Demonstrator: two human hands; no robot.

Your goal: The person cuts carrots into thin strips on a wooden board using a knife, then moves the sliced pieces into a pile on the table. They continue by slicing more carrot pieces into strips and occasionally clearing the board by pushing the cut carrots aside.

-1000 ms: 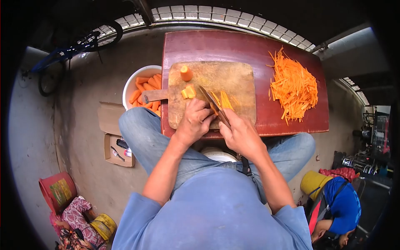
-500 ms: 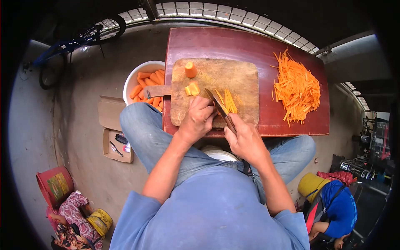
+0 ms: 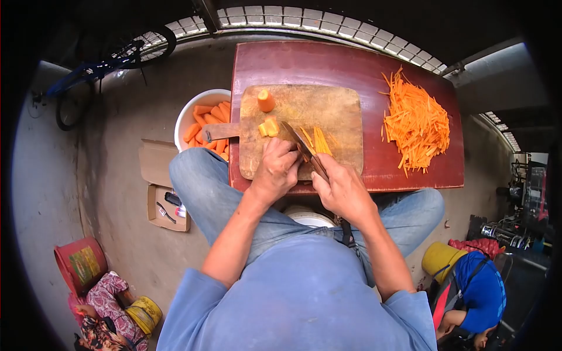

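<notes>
My right hand [image 3: 344,188] grips a kitchen knife [image 3: 300,138] by its handle, the blade slanting up and left over the wooden cutting board [image 3: 344,108]. Beside the blade, my left hand [image 3: 275,168] has its fingers curled down on a carrot piece, mostly hidden, with a little orange showing at the fingertips. Thin carrot strips [image 3: 321,141] lie just right of the blade. Some cut carrot chunks [image 3: 268,127] rest above my left hand. Farther up the board stands a thick carrot stub [image 3: 266,100].
On the right of the red table [image 3: 287,61] is a heap of shredded carrot [image 3: 417,126]. A white tub [image 3: 182,117] of peeled carrots stands left of the table. An open cardboard box [image 3: 153,205] lies on the floor. Two people sit low behind, near buckets.
The knife and my right hand have shifted slightly left, toward my left fingertips. The whole view has tilted a little. Both hands keep their hold.
</notes>
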